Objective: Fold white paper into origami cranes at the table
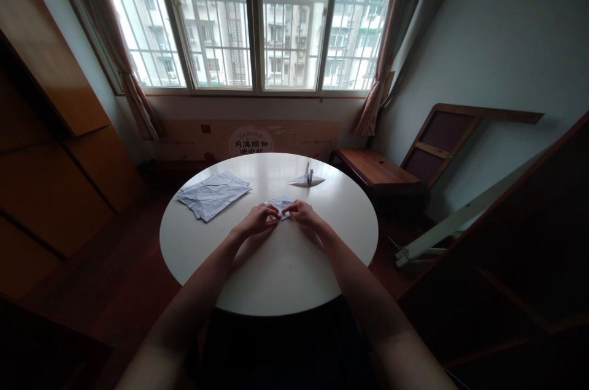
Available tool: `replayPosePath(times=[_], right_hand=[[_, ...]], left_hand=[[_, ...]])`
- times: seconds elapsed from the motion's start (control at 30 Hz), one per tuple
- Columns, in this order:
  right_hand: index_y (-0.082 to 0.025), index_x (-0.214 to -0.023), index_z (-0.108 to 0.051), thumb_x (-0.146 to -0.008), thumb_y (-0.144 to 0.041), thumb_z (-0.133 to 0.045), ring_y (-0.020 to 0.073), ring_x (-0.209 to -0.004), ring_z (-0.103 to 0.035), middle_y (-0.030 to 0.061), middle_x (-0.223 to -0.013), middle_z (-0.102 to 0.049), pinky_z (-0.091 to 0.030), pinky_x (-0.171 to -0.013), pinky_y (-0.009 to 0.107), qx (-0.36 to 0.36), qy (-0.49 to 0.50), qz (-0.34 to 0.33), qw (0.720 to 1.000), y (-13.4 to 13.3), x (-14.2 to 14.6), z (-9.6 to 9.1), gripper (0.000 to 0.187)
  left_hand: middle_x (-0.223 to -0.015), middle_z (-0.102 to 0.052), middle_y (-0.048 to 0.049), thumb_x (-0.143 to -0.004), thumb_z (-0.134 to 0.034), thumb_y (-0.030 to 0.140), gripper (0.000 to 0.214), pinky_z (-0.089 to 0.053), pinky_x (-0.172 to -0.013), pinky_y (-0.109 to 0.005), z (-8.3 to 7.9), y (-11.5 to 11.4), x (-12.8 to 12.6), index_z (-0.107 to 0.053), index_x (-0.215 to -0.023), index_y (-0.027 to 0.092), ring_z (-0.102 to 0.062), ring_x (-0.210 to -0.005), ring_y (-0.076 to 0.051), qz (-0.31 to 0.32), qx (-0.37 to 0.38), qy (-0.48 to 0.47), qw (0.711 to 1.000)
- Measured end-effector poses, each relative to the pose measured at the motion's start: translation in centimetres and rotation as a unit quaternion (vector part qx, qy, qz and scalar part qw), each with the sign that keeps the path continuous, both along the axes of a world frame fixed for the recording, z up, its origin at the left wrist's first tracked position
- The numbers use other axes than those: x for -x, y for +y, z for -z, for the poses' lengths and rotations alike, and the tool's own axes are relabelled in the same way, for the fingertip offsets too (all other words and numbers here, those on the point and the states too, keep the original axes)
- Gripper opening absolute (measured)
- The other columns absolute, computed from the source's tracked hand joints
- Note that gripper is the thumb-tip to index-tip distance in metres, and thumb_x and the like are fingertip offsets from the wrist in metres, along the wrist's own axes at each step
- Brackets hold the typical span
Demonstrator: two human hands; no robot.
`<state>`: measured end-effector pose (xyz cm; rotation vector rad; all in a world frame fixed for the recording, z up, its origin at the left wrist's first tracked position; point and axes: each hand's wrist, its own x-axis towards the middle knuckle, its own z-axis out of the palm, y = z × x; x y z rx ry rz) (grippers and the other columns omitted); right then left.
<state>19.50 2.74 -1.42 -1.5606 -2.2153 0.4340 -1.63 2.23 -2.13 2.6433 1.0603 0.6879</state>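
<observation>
While both hands rest on the round table [285,279], the left hand [260,219] and right hand [300,213] each pinch the small folded paper [279,204] in a closed grip. It lies mid-table. Loose sheets [212,194] lie left; a paper crane [307,178] stands beyond.

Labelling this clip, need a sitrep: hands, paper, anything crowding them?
Both hands closed: left hand, right hand pinch the small folded paper on round table. Set apart, not in the way: paper crane, loose sheets.
</observation>
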Motion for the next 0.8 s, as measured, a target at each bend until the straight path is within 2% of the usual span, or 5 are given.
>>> replayPosePath(times=[0.3, 0.8], right_hand=[[-0.028, -0.104, -0.074, -0.083, -0.017, -0.052, 0.0152, -0.084, -0.060, 0.0022, -0.099, -0.069, -0.043, -0.078, 0.023, 0.008, -0.006, 0.003, 1.000, -0.32, 0.12, -0.39, 0.032], [-0.028, -0.103, -0.074, -0.082, -0.018, -0.054, 0.0159, -0.085, -0.061, 0.0019, -0.094, -0.070, -0.043, -0.079, 0.024, 0.002, 0.000, 0.000, 1.000, 0.12, -0.02, 0.12, 0.031]], left_hand=[[-0.108, -0.069, -0.0034, -0.081, -0.064, 0.031, 0.019, -0.044, -0.093, -0.033, 0.06, 0.00, -0.01, -0.074, -0.097, 0.027, -0.061, -0.100, -0.022, -0.004, 0.003, -0.005, 1.000], [-0.110, -0.069, -0.0028, -0.081, -0.064, 0.029, 0.019, -0.045, -0.092, -0.033, 0.02, 0.00, -0.05, -0.074, -0.097, 0.028, -0.061, -0.101, -0.022, -0.008, -0.001, 0.002, 1.000]])
